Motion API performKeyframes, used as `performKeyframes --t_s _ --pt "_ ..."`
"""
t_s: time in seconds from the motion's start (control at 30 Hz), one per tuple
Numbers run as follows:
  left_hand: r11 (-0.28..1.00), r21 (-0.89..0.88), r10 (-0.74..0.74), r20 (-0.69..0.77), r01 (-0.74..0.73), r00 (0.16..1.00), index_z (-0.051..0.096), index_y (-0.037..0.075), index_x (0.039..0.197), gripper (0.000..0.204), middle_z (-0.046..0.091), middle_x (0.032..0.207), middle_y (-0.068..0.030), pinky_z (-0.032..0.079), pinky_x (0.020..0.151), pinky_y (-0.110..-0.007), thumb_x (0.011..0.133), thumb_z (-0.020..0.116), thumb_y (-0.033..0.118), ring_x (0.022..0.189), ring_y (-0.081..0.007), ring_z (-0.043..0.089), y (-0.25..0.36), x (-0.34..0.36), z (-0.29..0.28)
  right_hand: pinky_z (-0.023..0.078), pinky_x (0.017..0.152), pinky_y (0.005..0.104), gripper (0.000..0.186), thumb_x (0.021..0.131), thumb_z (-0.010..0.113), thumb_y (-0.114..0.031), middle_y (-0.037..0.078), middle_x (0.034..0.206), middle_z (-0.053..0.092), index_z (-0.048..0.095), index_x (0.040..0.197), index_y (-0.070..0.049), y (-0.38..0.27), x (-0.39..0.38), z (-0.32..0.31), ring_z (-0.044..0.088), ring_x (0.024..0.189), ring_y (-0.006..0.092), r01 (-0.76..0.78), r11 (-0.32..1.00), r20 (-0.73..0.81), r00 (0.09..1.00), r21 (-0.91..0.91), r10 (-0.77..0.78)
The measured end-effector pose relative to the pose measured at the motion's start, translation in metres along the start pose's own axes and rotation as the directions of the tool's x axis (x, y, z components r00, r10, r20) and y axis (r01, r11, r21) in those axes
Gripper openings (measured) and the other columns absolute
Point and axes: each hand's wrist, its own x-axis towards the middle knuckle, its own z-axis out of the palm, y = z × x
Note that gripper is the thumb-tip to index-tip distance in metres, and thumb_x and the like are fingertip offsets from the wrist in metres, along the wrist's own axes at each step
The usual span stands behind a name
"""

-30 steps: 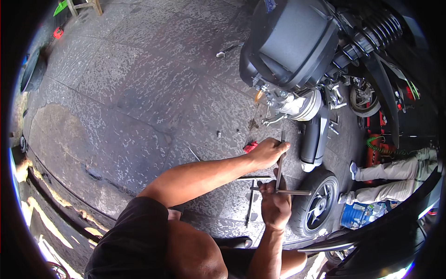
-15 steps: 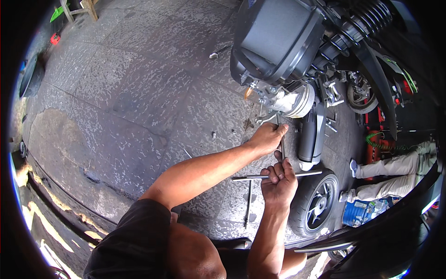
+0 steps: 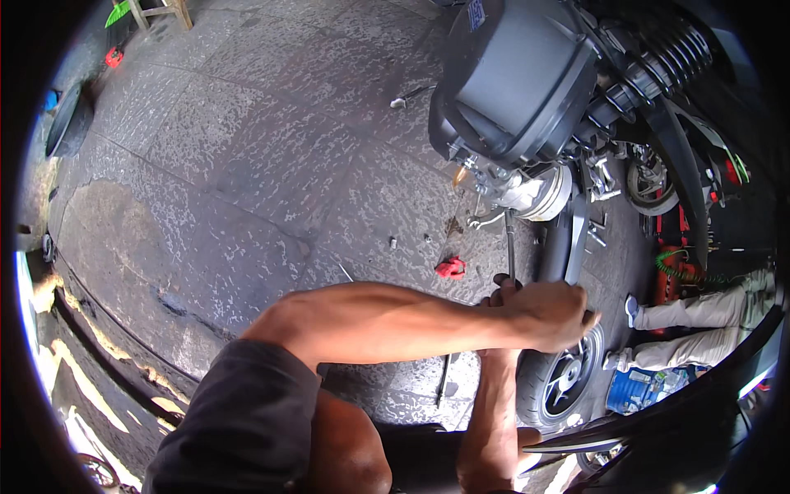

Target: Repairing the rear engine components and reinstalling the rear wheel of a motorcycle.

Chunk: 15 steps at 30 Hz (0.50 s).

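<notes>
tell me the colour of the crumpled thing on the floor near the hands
The crumpled item is bright red, seen in the head view.

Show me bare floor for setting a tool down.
Bare floor lies between the wooden stool and the thin rod by the left forearm. Right of the red cloth, the wrench, left hand, right hand, muffler and wheel crowd together.

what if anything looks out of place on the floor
A crumpled red scrap, perhaps a rag, lies on the floor as if dropped; the wheel looks detached, sitting apart from the motorcycle.
</notes>
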Motion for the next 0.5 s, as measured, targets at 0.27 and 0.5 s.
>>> performKeyframes --t_s 0.27,0.5 --pt "0.343 -0.93 -0.274 0.034 0.13 0.961 0.06 0.002 0.095 0.049 0.059 0.081 -0.0055 0.046 0.064 -0.028 0.098 0.047 0.049 0.071 -0.0106 0.055 -0.112 -0.035 -0.006 0.049 0.058 0.0519 0.028 0.076 0.065 -0.015 0.021 0.065 0.062 0.054 0.099 -0.005 -0.113 -0.006 0.025 0.063 0.064 0.0422 0.364 0.31 0.327 0.93 -0.878 -0.165" --pt "0.354 -0.889 -0.191 0.237 0.292 0.952 0.061 0.0 0.087 0.041 0.046 0.062 0.0016 0.038 0.053 -0.025 0.098 0.053 0.038 0.057 -0.0072 0.042 -0.12 -0.001 0.006 0.044 0.081 0.0455 0.06 0.081 0.064 -0.012 0.021 0.094 0.061 0.045 0.137 -0.001 -0.117 -0.082 0.029 0.06 0.091 0.0346 0.347 0.585 0.241 0.937 -0.733 -0.254"
